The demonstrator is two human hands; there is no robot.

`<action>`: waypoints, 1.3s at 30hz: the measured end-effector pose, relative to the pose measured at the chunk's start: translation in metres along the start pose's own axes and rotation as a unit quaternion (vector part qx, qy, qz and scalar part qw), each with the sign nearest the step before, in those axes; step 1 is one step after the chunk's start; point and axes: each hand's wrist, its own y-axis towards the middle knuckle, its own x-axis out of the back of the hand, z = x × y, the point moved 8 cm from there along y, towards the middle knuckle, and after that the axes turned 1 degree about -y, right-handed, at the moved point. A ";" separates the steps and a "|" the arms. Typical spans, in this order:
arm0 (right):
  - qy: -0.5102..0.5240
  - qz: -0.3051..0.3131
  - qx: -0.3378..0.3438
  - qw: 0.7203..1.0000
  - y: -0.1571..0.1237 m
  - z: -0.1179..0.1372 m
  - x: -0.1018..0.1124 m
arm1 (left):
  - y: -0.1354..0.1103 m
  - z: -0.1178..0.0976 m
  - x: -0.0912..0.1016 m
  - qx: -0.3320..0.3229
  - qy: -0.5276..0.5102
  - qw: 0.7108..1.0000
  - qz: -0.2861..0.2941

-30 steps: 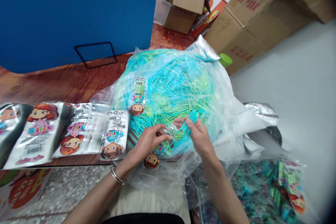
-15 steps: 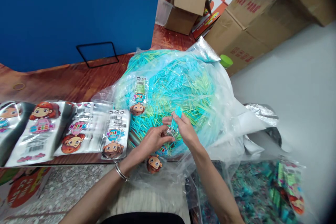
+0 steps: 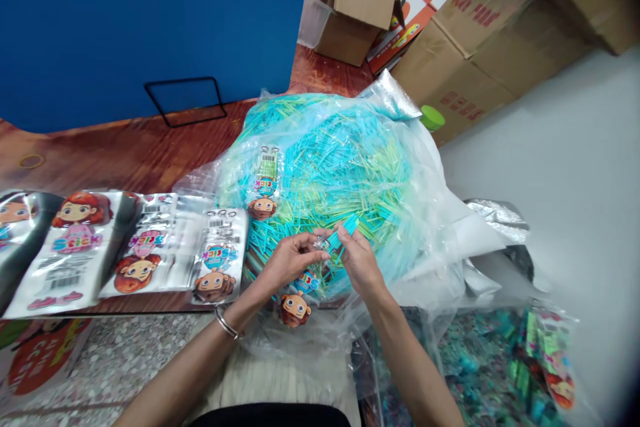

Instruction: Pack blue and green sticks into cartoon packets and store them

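Your right hand (image 3: 357, 265) pinches a bundle of teal sticks (image 3: 349, 227), tips angled toward the clear pouch (image 3: 296, 305). Your left hand (image 3: 289, 260) grips that pouch at its mouth, seemingly to keep it open. Both hands sit over the big bag of sticks (image 3: 330, 167) at the table (image 3: 125, 153) near edge. Printed pouches (image 3: 150, 247) are lined along that edge, leftward.

sticks (image 3: 340, 160) heaped in a bag (image 3: 443, 213) dead center on your table (image 3: 125, 153), pouches (image 3: 145, 250) lined up left, boxes (image 3: 475, 40) behind, another bag (image 3: 475, 360) down right
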 end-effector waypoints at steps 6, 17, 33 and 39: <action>-0.174 0.052 0.080 0.980 -0.015 0.016 -0.009 | -0.010 -0.015 -0.002 -0.063 0.145 0.987 0.008; -0.362 0.143 0.151 0.909 -0.043 0.036 0.004 | -0.012 -0.026 -0.003 -0.050 0.056 0.996 0.051; -0.501 0.174 0.293 0.796 -0.064 0.051 -0.007 | -0.012 -0.028 0.004 -0.062 0.100 0.992 0.038; -0.536 0.167 0.300 0.772 -0.066 0.056 -0.015 | -0.014 -0.030 0.007 -0.056 0.109 0.992 0.021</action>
